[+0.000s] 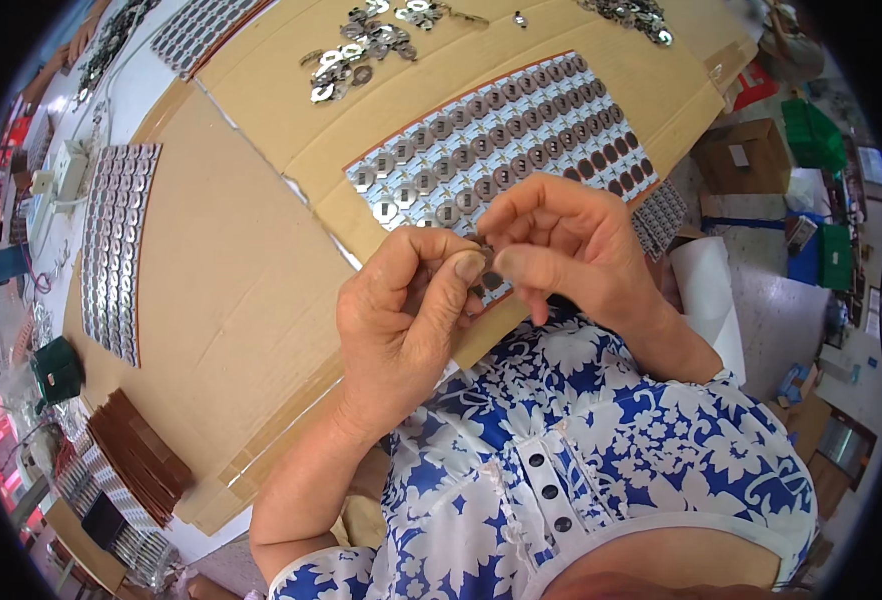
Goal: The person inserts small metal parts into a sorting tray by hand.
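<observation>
My left hand (406, 305) is closed in a pinch, thumb against the bent index finger, with the edge of a small dark piece (480, 242) showing at the fingertips. Close against it, my right hand (576, 250) has its thumb and index finger curled toward the same spot; whatever is between them is too small to make out. Beyond and partly under both hands lies a light-blue panel (441, 165) set with rows of round metal discs. Toward its near right corner, several positions show dark brown circles (629, 165) instead of metal.
Loose metal pieces (376, 45) lie in a pile on the cardboard-covered table (231, 260), with another pile (636, 15) at the far right. A second disc panel (121, 250) rests at the left. Brown sheets (136, 450) are stacked near left; a cardboard box (741, 157) stands right.
</observation>
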`<state>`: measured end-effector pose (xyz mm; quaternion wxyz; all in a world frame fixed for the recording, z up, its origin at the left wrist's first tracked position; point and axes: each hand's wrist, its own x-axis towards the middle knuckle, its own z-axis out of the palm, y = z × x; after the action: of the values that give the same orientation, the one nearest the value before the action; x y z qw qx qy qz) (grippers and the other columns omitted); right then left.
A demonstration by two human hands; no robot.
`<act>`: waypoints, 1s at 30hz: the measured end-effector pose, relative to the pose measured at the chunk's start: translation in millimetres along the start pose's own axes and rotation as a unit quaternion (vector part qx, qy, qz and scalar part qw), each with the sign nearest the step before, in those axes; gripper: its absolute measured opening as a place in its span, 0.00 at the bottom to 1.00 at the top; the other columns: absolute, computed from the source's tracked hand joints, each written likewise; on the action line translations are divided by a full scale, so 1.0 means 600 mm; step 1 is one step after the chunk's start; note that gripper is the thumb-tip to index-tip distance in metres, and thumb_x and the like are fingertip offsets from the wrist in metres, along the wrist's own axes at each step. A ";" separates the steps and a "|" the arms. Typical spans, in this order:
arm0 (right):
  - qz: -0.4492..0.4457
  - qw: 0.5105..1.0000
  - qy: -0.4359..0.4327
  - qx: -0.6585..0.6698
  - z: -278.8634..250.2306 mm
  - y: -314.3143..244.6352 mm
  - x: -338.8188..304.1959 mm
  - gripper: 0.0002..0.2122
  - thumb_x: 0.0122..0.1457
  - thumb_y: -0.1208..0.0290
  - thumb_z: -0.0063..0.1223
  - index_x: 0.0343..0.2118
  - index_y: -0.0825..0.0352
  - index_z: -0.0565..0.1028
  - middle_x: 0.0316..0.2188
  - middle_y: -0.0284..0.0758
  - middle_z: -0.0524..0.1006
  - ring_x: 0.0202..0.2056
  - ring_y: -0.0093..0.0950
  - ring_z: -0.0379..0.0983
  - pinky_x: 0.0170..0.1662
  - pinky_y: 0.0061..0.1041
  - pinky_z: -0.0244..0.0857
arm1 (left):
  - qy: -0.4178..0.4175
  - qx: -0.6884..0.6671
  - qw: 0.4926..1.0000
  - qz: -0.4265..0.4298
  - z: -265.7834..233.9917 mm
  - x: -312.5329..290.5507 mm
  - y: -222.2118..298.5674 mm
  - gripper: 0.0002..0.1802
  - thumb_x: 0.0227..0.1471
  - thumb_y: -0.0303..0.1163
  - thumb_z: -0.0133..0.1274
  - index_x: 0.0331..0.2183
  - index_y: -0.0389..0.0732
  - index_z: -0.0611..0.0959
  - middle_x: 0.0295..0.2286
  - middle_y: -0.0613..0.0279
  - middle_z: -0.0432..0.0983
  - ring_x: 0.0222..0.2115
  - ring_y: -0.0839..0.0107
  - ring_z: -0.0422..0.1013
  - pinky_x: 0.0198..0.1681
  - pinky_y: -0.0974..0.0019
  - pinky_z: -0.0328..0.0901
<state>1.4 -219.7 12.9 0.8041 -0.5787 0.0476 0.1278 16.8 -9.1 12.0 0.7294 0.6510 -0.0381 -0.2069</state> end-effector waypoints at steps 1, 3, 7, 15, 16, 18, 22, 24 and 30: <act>-0.001 1.000 0.007 -0.003 0.000 0.002 -0.003 0.06 0.70 0.78 0.65 0.46 0.74 0.81 0.30 0.31 0.83 0.25 0.14 0.78 0.24 0.15 0.69 | -0.007 -0.003 1.000 0.000 0.001 -0.004 -0.001 0.04 0.70 0.22 0.62 0.44 0.31 0.85 0.32 0.64 0.83 0.30 0.81 0.79 0.33 0.74 0.72; -0.018 0.999 -0.023 -0.013 -0.004 0.003 -0.009 0.06 0.69 0.79 0.64 0.46 0.73 0.83 0.31 0.31 0.84 0.27 0.14 0.79 0.26 0.15 0.72 | -0.014 0.045 0.999 0.027 -0.003 -0.008 -0.002 0.08 0.70 0.23 0.63 0.47 0.30 0.85 0.33 0.63 0.84 0.32 0.81 0.80 0.34 0.74 0.73; -0.046 0.995 0.030 -0.085 -0.104 -0.026 0.018 0.04 0.69 0.80 0.64 0.44 0.72 0.85 0.34 0.31 0.85 0.30 0.14 0.80 0.30 0.17 0.73 | 0.012 0.208 0.960 0.186 -0.007 0.004 -0.032 0.14 0.62 0.17 0.67 0.49 0.32 0.87 0.33 0.58 0.84 0.32 0.73 0.81 0.33 0.69 0.74; -0.051 0.963 0.024 -0.262 -0.153 -0.022 0.039 0.04 0.67 0.80 0.65 0.42 0.73 0.85 0.32 0.28 0.84 0.35 0.13 0.79 0.40 0.16 0.74 | -0.054 0.455 0.818 0.348 -0.007 0.020 -0.011 0.22 0.50 0.24 0.72 0.49 0.37 0.90 0.42 0.54 0.84 0.43 0.54 0.81 0.47 0.51 0.75; -0.051 0.954 0.027 -0.295 -0.150 -0.022 0.038 0.03 0.67 0.80 0.66 0.41 0.73 0.85 0.31 0.28 0.84 0.34 0.13 0.79 0.38 0.17 0.73 | -0.060 0.504 0.787 0.350 -0.005 0.027 -0.008 0.25 0.51 0.28 0.72 0.53 0.39 0.89 0.49 0.53 0.83 0.50 0.52 0.78 0.55 0.47 0.71; -0.051 0.943 0.029 -0.327 -0.145 -0.021 0.033 0.03 0.66 0.80 0.66 0.40 0.72 0.85 0.30 0.27 0.84 0.33 0.12 0.78 0.36 0.18 0.73 | -0.064 0.551 0.754 0.351 -0.006 0.030 -0.010 0.28 0.53 0.32 0.72 0.56 0.41 0.88 0.56 0.52 0.82 0.58 0.50 0.76 0.63 0.42 0.66; -0.086 0.911 0.029 -0.403 -0.132 -0.019 0.026 0.03 0.64 0.79 0.68 0.39 0.70 0.84 0.27 0.28 0.82 0.28 0.13 0.75 0.32 0.20 0.69 | -0.087 0.577 0.762 0.279 -0.007 0.027 -0.015 0.34 0.55 0.41 0.73 0.62 0.48 0.86 0.66 0.53 0.76 0.66 0.47 0.70 0.70 0.39 0.58; -0.090 0.906 0.045 -0.412 -0.126 -0.016 0.023 0.04 0.63 0.79 0.69 0.38 0.70 0.84 0.26 0.29 0.81 0.27 0.14 0.74 0.31 0.20 0.68 | -0.087 0.582 0.760 0.277 -0.005 0.024 -0.013 0.35 0.55 0.42 0.73 0.63 0.48 0.86 0.65 0.52 0.77 0.65 0.47 0.71 0.70 0.40 0.59; -0.193 0.860 0.047 -0.471 -0.134 0.006 0.016 0.04 0.64 0.84 0.68 0.39 0.71 0.84 0.30 0.27 0.77 0.26 0.14 0.68 0.29 0.21 0.61 | -0.070 0.575 0.761 0.292 0.006 0.022 -0.013 0.36 0.52 0.41 0.74 0.61 0.44 0.86 0.63 0.51 0.77 0.63 0.51 0.71 0.67 0.40 0.60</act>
<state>15.5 -292.8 -18.4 0.4413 -0.8911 -0.0935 -0.0499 25.8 -17.5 2.4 0.2387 0.8890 -0.3894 0.0316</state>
